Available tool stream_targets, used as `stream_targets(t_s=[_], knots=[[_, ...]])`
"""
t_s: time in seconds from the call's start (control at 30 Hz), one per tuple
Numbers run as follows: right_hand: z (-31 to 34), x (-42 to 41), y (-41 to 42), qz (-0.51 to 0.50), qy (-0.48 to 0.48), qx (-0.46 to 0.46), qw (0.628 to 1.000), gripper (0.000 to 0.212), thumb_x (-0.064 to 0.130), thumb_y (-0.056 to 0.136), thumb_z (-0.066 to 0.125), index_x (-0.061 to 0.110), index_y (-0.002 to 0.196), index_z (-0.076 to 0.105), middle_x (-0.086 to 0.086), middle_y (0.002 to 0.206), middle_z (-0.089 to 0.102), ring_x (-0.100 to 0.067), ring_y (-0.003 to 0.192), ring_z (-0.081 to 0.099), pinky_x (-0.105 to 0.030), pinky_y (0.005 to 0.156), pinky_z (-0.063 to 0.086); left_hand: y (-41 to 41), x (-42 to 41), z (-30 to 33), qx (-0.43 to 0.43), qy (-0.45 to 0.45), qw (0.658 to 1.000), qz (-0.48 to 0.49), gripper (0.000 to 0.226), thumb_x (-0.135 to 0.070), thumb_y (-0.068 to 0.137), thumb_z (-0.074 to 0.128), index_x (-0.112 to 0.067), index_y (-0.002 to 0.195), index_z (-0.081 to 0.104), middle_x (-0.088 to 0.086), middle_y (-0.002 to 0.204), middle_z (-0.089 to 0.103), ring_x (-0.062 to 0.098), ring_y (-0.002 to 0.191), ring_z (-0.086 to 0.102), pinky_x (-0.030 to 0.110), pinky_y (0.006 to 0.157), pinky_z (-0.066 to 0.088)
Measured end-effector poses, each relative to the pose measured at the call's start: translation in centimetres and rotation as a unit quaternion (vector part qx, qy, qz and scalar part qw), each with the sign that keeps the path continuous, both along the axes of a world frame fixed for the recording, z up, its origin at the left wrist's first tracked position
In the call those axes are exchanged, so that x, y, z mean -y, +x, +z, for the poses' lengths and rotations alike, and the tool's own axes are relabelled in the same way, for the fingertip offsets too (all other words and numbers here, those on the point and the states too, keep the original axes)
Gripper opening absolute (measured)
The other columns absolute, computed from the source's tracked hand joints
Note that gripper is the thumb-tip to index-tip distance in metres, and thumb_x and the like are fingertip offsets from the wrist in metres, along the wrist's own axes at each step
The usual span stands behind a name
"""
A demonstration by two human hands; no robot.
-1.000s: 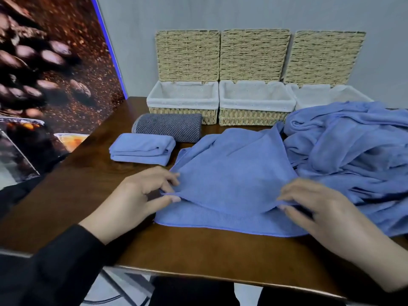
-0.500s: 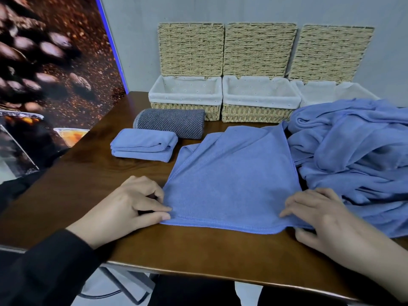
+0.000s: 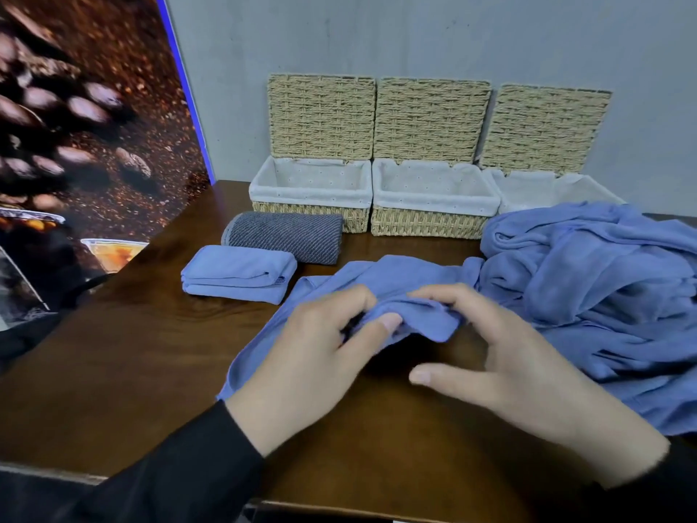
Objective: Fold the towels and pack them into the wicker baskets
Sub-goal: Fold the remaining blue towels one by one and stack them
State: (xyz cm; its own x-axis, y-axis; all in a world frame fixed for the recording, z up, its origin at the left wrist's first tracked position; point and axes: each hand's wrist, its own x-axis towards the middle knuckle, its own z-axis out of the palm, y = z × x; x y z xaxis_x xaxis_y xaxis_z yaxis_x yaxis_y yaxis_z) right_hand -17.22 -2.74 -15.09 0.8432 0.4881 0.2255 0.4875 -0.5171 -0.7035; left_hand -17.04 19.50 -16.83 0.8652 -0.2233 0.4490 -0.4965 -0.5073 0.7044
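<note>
A blue towel (image 3: 407, 281) lies half folded in the middle of the brown table (image 3: 124, 371). My left hand (image 3: 320, 356) pinches its bunched near edge, thumb on top. My right hand (image 3: 501, 356) holds the same bunched edge from the right, fingers curled over it, thumb spread out below. Three wicker baskets stand along the wall with white liners and raised lids: left (image 3: 313, 213), middle (image 3: 430, 220), right (image 3: 535, 186). Nothing shows inside the left and middle ones; a towel pile hides part of the right one.
A folded blue towel (image 3: 237, 273) and a rolled grey towel (image 3: 286, 235) lie left of centre, in front of the left basket. A pile of loose blue towels (image 3: 603, 296) covers the table's right side. A coffee-bean poster (image 3: 75, 126) stands at the left.
Both hands moved from the towel's near corners toward the middle and away from me, gathering its near edge into a bunch. The towel, flat before, is now crumpled there. The camera moved closer.
</note>
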Motion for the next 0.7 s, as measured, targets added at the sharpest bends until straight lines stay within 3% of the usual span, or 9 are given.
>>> stream_targets(t_s=[0.07, 0.17, 0.23, 0.27, 0.33, 0.4, 0.53, 0.63, 0.7], knots=[[-1.6, -0.1, 0.5, -0.011, -0.103, 0.046, 0.993, 0.039, 0.064, 0.083, 0.065, 0.076, 0.109, 0.038, 0.045, 0.116, 0.047, 0.015, 0.116, 0.044, -0.006, 0.095, 0.031, 0.3, -1.5, -0.2, -0.045, -0.026, 0.999, -0.015, 0.037, -0.048, 0.094, 0.056, -0.02, 0.071, 0.05, -0.008, 0.06, 0.041, 0.005, 0.057, 0.04, 0.019, 0.056, 0.033], [-3.2, -1.3, 1.3, -0.03, -0.072, 0.104, 0.992, 0.018, 0.035, 0.097, 0.059, 0.05, 0.09, 0.052, 0.028, 0.088, 0.053, 0.002, 0.087, 0.053, -0.011, 0.078, 0.035, 0.4, -2.7, -0.4, -0.114, 0.024, 0.992, -0.054, 0.023, -0.051, 0.083, 0.073, -0.036, 0.097, 0.063, -0.015, 0.083, 0.062, 0.001, 0.077, 0.059, 0.016, 0.072, 0.043], [-3.5, -2.3, 1.7, -0.024, -0.044, 0.087, 0.995, 0.014, 0.02, 0.095, 0.061, 0.034, 0.092, 0.062, 0.023, 0.088, 0.058, -0.004, 0.087, 0.057, -0.015, 0.073, 0.039, 0.5, -2.7, -0.8, -0.106, 0.081, 0.989, -0.066, 0.046, -0.049, 0.079, 0.079, -0.044, 0.121, 0.06, -0.02, 0.097, 0.065, 0.002, 0.092, 0.064, 0.019, 0.08, 0.048], [-3.4, -2.8, 1.8, -0.017, -0.038, 0.086, 0.995, 0.012, 0.017, 0.095, 0.063, 0.029, 0.093, 0.064, 0.021, 0.089, 0.059, -0.006, 0.088, 0.059, -0.017, 0.073, 0.041, 0.8, -2.5, -1.3, -0.082, 0.084, 0.991, -0.066, 0.043, -0.043, 0.082, 0.076, -0.04, 0.123, 0.063, -0.017, 0.096, 0.068, 0.004, 0.092, 0.066, 0.026, 0.081, 0.05], [-3.1, -3.4, 1.9, -0.008, -0.044, 0.094, 0.995, 0.007, 0.026, 0.096, 0.064, 0.024, 0.09, 0.063, 0.015, 0.085, 0.058, -0.008, 0.086, 0.058, -0.021, 0.073, 0.042, 1.1, -2.5, -1.7, -0.046, 0.027, 0.998, -0.039, 0.014, -0.038, 0.087, 0.067, -0.033, 0.097, 0.074, -0.017, 0.082, 0.069, -0.002, 0.08, 0.065, 0.036, 0.077, 0.052], [-2.9, -3.3, 1.9, -0.013, -0.056, 0.1, 0.993, 0.028, 0.044, 0.096, 0.061, 0.021, 0.082, 0.056, 0.007, 0.081, 0.052, -0.013, 0.08, 0.052, -0.021, 0.07, 0.039, 1.6, -3.1, -1.8, -0.045, -0.052, 0.998, 0.014, 0.044, -0.06, 0.087, 0.06, -0.022, 0.064, 0.057, -0.016, 0.055, 0.049, -0.005, 0.057, 0.047, 0.031, 0.065, 0.041], [-3.0, -1.0, 2.6, -0.035, -0.062, 0.038, 0.997, 0.027, 0.059, 0.088, 0.065, 0.033, 0.081, 0.059, 0.014, 0.083, 0.058, -0.01, 0.083, 0.055, -0.021, 0.072, 0.042, 1.0, -4.1, 0.3, -0.035, -0.059, 0.996, 0.048, 0.049, -0.036, 0.094, 0.063, -0.02, 0.059, 0.032, -0.011, 0.056, 0.025, 0.002, 0.054, 0.027, 0.013, 0.051, 0.024], [-3.1, 1.4, 3.6, -0.056, -0.131, 0.024, 0.989, 0.038, 0.06, 0.087, 0.064, 0.023, 0.081, 0.06, 0.005, 0.081, 0.056, -0.014, 0.077, 0.054, -0.031, 0.07, 0.045, 1.0, -5.0, 1.2, -0.048, -0.113, 0.983, 0.134, 0.052, -0.024, 0.097, 0.059, -0.025, 0.048, 0.041, -0.014, 0.047, 0.027, 0.001, 0.045, 0.027, 0.012, 0.043, 0.022], [-2.7, 2.5, 4.0, -0.07, -0.16, 0.003, 0.985, 0.041, 0.056, 0.088, 0.066, 0.019, 0.075, 0.055, 0.003, 0.078, 0.054, -0.011, 0.067, 0.05, -0.028, 0.062, 0.039, 1.4, -5.9, 1.3, -0.043, -0.137, 0.976, 0.164, 0.045, -0.038, 0.095, 0.061, -0.025, 0.052, 0.056, -0.014, 0.049, 0.034, 0.001, 0.049, 0.03, 0.016, 0.046, 0.026]])
